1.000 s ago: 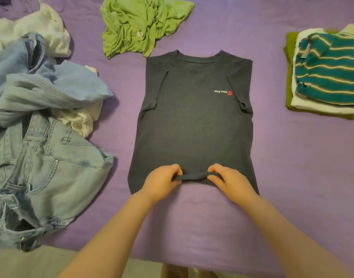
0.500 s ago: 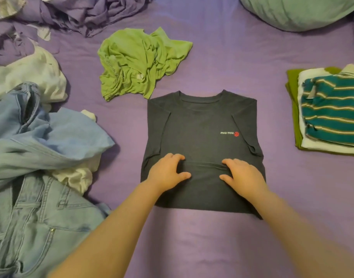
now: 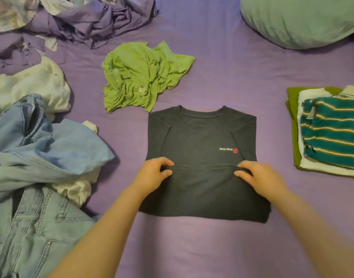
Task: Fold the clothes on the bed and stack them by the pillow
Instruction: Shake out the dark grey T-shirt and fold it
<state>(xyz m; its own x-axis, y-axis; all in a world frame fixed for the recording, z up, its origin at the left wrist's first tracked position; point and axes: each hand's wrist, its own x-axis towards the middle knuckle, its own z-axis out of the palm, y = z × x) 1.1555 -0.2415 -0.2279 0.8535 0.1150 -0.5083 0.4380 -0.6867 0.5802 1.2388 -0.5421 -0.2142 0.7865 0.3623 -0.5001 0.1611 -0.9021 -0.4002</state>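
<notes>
Unfolded pile (image 3: 31, 157): denim and pale garments along the bed's left edge; not yet folded.
Green shirt (image 3: 144, 77): crumpled, mid-bed toward the far edge; not yet folded.
Dark T-shirt (image 3: 200, 137): centre of bed (image 3: 232, 67), sleeves tucked in, hem brought up halfway.
Left hand (image 3: 154, 175): fingers pinch the hem.
Right hand (image 3: 260, 177): fingers pinch the hem.
Folded stack (image 3: 328, 133): right edge, below the pillow (image 3: 302, 19); several items done.

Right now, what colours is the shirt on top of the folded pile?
Teal with cream stripes, seen in the head view.
</notes>
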